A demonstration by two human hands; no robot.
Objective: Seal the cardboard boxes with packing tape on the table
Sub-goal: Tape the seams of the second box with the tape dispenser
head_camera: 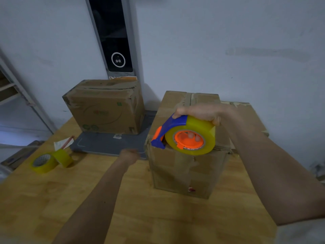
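Looks like a packing/storage room: bare white wall (228, 41), wooden table (140, 208) with taped cardboard boxes (105, 110), spare tape rolls (44, 162), metal shelving (12, 90) at left, grey standing device (114, 41).

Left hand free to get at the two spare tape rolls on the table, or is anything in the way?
Probably yes. The left hand holds nothing and hovers over bare table; the two spare tape rolls lie further left with nothing between. The right hand is busy gripping the tape dispenser.
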